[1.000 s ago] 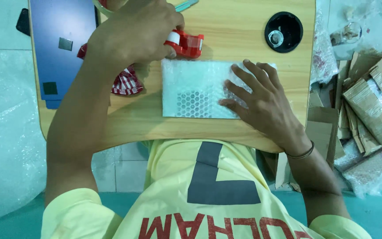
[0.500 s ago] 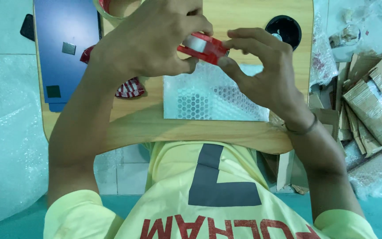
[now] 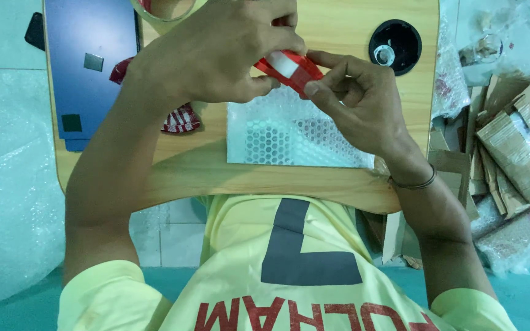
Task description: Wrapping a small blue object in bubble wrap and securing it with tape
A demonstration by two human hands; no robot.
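While both hands pinch it, red tape dispenser (image 3: 289,68) (white roll inside) hangs above bubble-wrap parcel (image 3: 295,138).

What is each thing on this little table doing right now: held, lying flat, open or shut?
Red tape dispenser: lifted, held by both hands.
Left hand: gripping the dispenser.
Right hand: pinching the dispenser's end.
Bubble-wrap pouch: lying flat on the wooden table.
Blue board: lying flat.
Cardboard pieces: piled loosely beside the table.
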